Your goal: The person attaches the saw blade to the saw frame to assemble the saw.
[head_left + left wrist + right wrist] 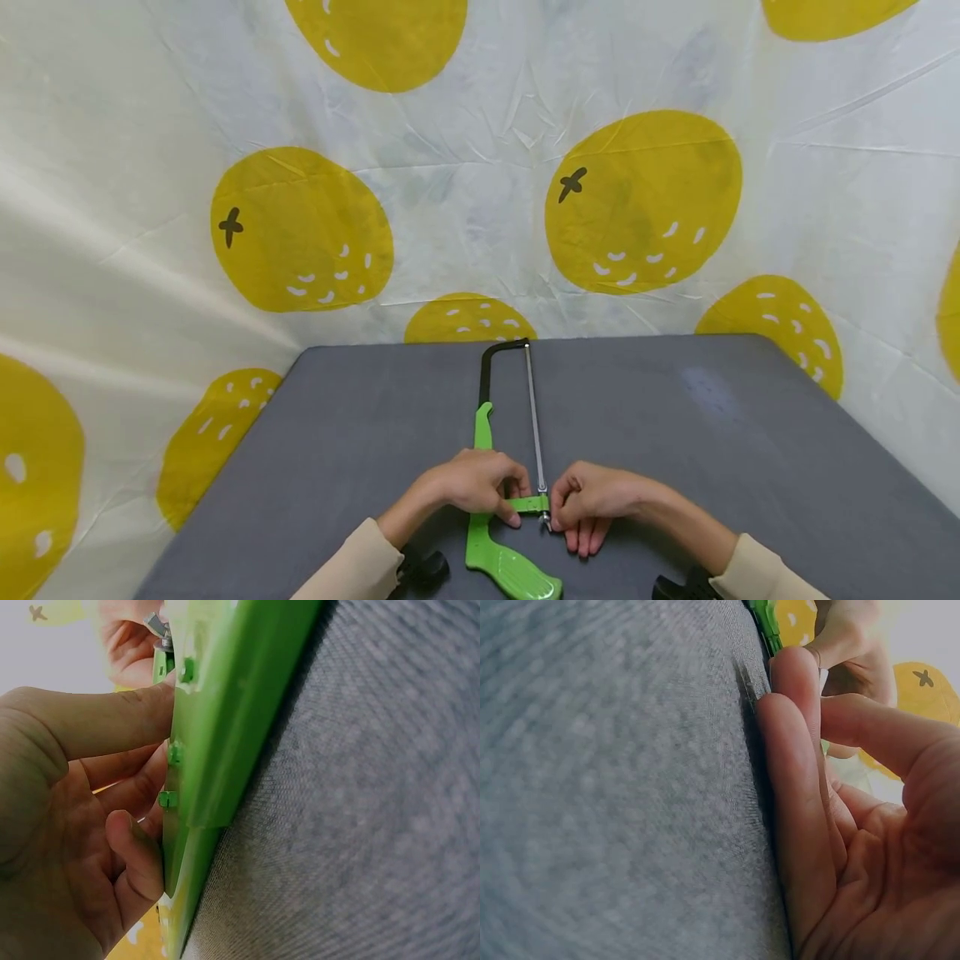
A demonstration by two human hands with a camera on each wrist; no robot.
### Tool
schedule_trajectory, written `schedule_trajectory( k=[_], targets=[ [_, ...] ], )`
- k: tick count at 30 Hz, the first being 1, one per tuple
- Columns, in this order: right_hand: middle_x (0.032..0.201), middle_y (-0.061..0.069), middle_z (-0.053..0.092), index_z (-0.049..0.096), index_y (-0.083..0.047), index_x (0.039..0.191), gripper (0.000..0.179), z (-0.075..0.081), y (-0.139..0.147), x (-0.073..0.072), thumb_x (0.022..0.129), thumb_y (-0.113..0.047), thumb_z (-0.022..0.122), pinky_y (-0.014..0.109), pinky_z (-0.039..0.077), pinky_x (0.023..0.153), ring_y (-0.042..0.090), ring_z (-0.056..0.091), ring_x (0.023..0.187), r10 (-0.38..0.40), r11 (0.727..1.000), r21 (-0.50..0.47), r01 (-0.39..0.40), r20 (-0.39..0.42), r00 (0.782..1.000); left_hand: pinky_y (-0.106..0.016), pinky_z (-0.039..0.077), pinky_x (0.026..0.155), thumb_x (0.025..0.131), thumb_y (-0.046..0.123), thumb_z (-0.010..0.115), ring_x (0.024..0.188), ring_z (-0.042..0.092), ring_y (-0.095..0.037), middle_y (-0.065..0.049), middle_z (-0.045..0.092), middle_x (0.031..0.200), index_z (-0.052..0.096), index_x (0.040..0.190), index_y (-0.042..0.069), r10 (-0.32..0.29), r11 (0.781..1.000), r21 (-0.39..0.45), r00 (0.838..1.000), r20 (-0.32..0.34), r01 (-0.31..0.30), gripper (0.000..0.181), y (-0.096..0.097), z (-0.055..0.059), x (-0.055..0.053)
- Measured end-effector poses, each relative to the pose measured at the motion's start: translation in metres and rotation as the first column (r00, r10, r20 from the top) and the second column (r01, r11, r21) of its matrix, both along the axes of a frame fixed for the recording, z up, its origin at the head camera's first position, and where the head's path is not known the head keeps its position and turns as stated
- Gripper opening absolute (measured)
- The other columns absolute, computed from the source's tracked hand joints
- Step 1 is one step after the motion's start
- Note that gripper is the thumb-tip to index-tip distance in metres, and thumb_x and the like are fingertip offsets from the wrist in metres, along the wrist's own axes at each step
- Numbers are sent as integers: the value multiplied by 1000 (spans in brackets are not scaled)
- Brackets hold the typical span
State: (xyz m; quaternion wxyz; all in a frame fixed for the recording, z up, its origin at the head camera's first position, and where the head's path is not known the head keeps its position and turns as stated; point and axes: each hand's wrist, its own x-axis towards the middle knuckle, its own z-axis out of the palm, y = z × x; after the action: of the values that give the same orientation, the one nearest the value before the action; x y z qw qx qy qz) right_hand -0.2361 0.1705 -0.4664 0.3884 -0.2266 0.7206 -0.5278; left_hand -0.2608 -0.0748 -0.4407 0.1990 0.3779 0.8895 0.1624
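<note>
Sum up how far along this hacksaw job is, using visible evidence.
Looks done: the blade spans the hacksaw frame and appears attached at both ends. In hand: the left hand holds the green crosspiece; the right hand is at the wing nut, though its grip is unclear. Remaining: probably adjusting the wing nut and letting go; the blade's tension can't be judged.

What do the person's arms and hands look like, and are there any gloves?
The left sleeve and right sleeve are plain light beige. The left hand and right hand are bare, no gloves. A left black gadget and right black gadget show near the sleeve ends.
</note>
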Motion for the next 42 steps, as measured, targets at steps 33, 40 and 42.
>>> schedule_trajectory(
  k=[33, 40, 42],
  targets=[
    [63, -3, 72, 79, 1, 89, 30, 8, -12, -1, 94, -29, 73, 20, 53, 46, 4, 67, 50, -31, 996, 79, 29, 17, 999, -19, 47, 68, 85, 33, 86, 73, 59, 6, 21, 66, 84, 73, 98, 31, -6, 1000, 14, 1000, 10, 6, 18, -9, -2, -4],
    [64, -3, 72, 78, 5, 90, 31, 6, -11, 1, 94, -26, 73, 21, 54, 48, 4, 68, 52, -21, 999, 36, 20, 15, 1000, -19, 47, 66, 86, 31, 85, 71, 59, 5, 21, 66, 82, 73, 97, 30, -17, 1000, 14, 999, 31, 17, 17, -10, -1, -5],
    [64, -2, 72, 78, 4, 89, 30, 5, -11, 1, 94, -25, 73, 21, 54, 48, 4, 68, 52, -21, 999, 34, 20, 11, 1000, -19, 47, 66, 86, 31, 85, 71, 59, 5, 21, 66, 81, 73, 97, 29, -19, 1000, 20, 999, 35, 18, 17, -10, 0, -5]
  ],
)
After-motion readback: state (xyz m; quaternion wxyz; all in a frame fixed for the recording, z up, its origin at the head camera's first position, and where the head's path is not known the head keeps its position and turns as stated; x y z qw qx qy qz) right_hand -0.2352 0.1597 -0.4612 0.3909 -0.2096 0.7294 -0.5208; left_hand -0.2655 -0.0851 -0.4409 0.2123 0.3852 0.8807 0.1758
